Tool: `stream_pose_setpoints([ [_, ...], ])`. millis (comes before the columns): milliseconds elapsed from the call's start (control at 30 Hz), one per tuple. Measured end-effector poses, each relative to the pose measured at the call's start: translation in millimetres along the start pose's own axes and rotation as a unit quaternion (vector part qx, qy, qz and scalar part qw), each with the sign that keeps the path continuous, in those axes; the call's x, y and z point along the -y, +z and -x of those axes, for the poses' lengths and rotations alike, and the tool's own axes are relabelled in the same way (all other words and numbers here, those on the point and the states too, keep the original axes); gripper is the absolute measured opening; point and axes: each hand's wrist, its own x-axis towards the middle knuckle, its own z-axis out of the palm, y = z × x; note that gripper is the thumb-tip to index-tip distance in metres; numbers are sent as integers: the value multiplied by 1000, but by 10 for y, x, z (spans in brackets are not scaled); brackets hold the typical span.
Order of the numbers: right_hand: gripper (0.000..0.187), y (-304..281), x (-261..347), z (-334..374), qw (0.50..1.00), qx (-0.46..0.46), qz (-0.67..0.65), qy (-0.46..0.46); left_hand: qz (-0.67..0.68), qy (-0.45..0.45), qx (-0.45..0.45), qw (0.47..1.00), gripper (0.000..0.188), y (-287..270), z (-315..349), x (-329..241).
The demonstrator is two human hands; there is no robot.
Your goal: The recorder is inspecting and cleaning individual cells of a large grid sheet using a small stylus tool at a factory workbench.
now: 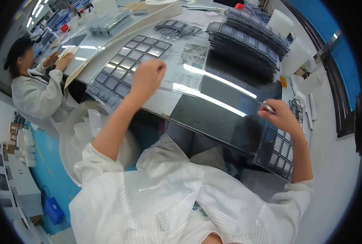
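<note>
My left hand (148,77) is raised above a dark-framed tray (128,61) of pale rectangular pieces at the left of the table. Its fingers are curled together, and whatever they may hold is hidden. At the right, my right hand (280,118) pinches a thin metal tool, apparently tweezers (266,107), its tip pointing toward the dark glossy mat (219,95). Below that hand, another gridded tray (280,148) lies at the table's right front corner. Under a clear sheet beside my left hand lies a printed page (185,73).
Stacks of dark gridded trays (246,44) stand at the back right, near white foam rolls (297,55). Several loose framed pieces (177,28) lie farther back. A large white bin (69,138) with clear plastic film is below the table's left edge. A co-worker (36,89) sits at the left.
</note>
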Motion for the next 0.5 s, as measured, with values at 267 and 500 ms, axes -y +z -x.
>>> stream_pose_setpoints([
  [267, 15, 881, 374, -1169, 973, -96, 44, -206, -137, 10, 36, 990, 31, 407, -755, 586],
  [500, 16, 1176, 412, -1167, 979, -146, -40, -140, -189, -20, 27, 981, 35, 653, -1012, 636],
])
